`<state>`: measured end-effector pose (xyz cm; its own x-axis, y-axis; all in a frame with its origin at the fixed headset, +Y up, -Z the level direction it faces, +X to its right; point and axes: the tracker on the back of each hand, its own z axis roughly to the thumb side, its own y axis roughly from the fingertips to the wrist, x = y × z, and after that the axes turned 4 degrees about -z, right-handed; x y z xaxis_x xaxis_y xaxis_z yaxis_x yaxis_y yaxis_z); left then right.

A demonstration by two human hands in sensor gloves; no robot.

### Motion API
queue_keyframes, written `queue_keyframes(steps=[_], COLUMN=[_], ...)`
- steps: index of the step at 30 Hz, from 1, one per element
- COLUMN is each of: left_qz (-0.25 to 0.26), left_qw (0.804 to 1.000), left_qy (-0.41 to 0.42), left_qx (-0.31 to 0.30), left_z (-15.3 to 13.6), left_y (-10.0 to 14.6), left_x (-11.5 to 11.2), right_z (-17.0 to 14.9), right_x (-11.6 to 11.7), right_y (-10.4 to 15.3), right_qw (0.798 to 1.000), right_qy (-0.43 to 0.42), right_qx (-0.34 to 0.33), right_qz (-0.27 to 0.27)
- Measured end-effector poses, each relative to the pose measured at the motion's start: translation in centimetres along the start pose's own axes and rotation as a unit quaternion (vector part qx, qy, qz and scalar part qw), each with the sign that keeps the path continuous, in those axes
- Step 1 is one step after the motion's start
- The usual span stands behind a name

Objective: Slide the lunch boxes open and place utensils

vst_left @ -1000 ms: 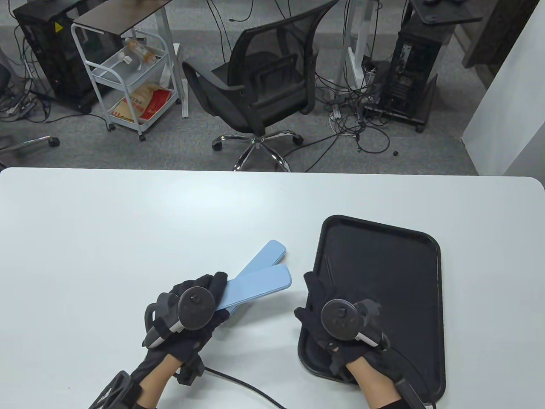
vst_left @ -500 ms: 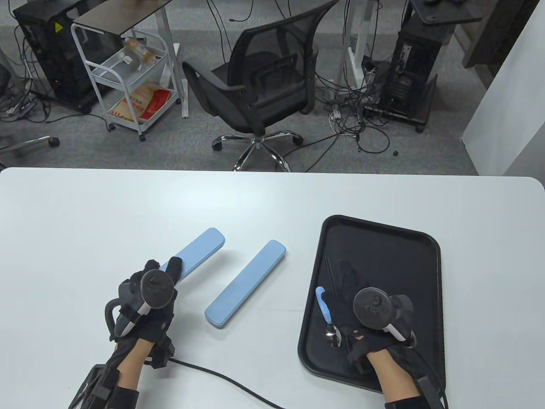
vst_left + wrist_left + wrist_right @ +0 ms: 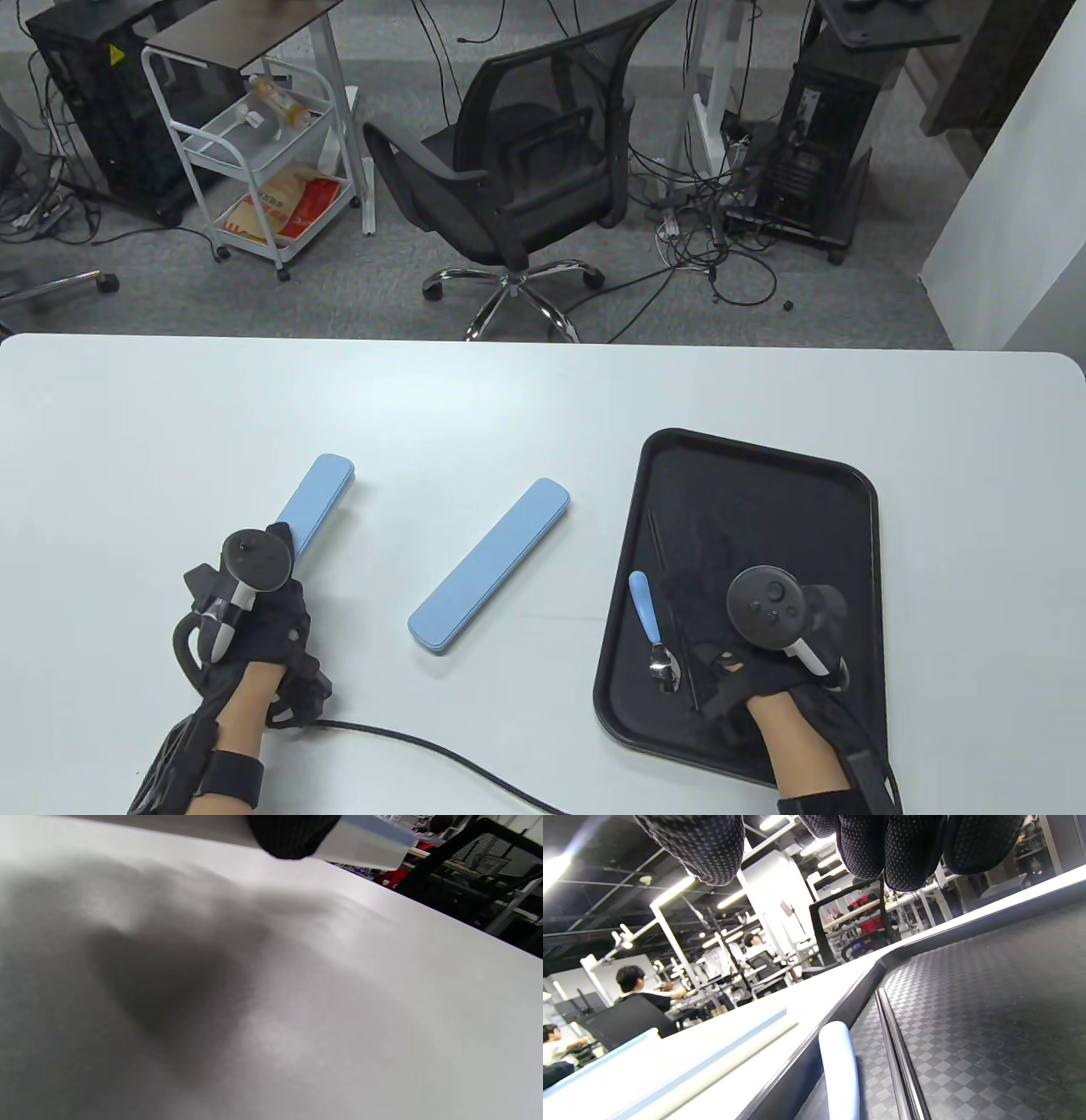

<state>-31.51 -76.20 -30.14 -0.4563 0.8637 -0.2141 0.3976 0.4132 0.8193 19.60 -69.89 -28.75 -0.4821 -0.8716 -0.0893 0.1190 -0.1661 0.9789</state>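
A light blue utensil box is in two long halves. One half [image 3: 488,564] lies flat at the table's middle. My left hand [image 3: 270,556] grips the near end of the other half [image 3: 316,499] at the left; in the left wrist view a fingertip [image 3: 292,834] lies on that half [image 3: 367,846]. A spoon with a blue handle [image 3: 652,624] and black chopsticks [image 3: 672,611] lie in the black tray [image 3: 764,484]. My right hand [image 3: 730,632] hovers over the tray just right of them, holding nothing. Its fingers [image 3: 891,849] hang loose above the spoon handle [image 3: 840,1069].
The white table [image 3: 254,399] reaches to the far edge. A black cable [image 3: 441,751] runs along the near edge from my left wrist. An office chair [image 3: 517,161] and a cart [image 3: 254,144] stand beyond the table.
My left hand has carried one box half to the left, off the other half. My right hand has moved right over the tray, uncovering the spoon and chopsticks there.
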Motion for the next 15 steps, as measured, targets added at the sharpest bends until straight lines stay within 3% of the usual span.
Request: queue_keyframes(steps=[6,15], left_qz=[-0.049,-0.079], left_qw=[0.997,0.996], left_qy=[-0.010,-0.005], left_qx=[0.055,0.043], left_z=[-1.0,-1.2], left_y=[-1.0,-1.2], left_x=[-1.1,-1.6], right_z=[-0.1,-0.8], right_x=[0.3,0.4], right_y=[-0.1,-0.1], right_qw=[1.000,0.999], right_qy=[0.005,0.007], right_qx=[0.003,0.016], right_qz=[0.017,0.030])
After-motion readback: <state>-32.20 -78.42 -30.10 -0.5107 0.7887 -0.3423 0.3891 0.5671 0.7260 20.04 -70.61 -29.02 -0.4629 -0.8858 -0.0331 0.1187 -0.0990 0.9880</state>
